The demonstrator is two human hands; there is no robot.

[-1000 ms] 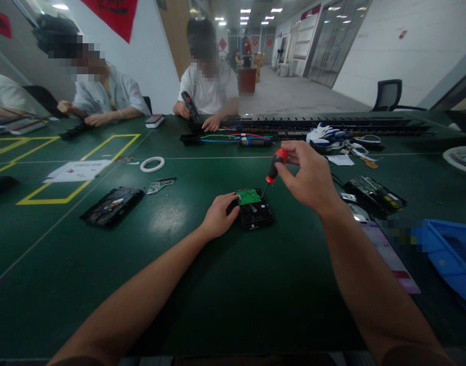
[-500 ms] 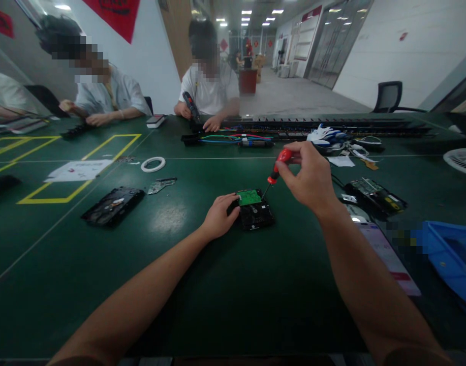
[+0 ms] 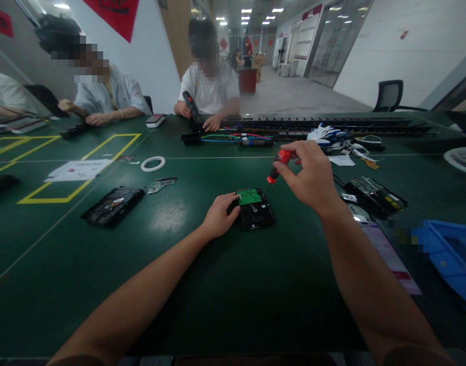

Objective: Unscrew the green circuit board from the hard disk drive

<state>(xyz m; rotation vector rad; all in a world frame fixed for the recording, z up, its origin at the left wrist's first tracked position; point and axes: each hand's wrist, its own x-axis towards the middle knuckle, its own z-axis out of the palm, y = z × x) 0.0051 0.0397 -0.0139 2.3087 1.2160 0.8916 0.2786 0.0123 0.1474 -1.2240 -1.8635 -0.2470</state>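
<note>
I look down on a green table [image 3: 202,300], which fills most of my view. Behind its far side are two co-workers: a person in a white shirt [image 3: 208,91], who has a power tool [image 3: 190,104] in one hand, and a person in a light blue shirt [image 3: 126,94], farther to the left. At the right edge stands a blue tray [image 3: 449,244], and near it lies a phone [image 3: 393,259], partly behind my right forearm. My right hand [image 3: 311,175] is closed with thumb and fingertips around the handle of a screwdriver. My left hand [image 3: 220,216] is half open, its bent fingers and thumb against the left side of a black hard drive [image 3: 257,217]; I cannot tell if it really grips. This drive lies flat on the table, in front of me, between both hands. The red and black screwdriver [image 3: 277,166] is tilted, its tip at the right edge of the green circuit board [image 3: 249,196] on the drive; if it sits in a screw, I cannot see.
</note>
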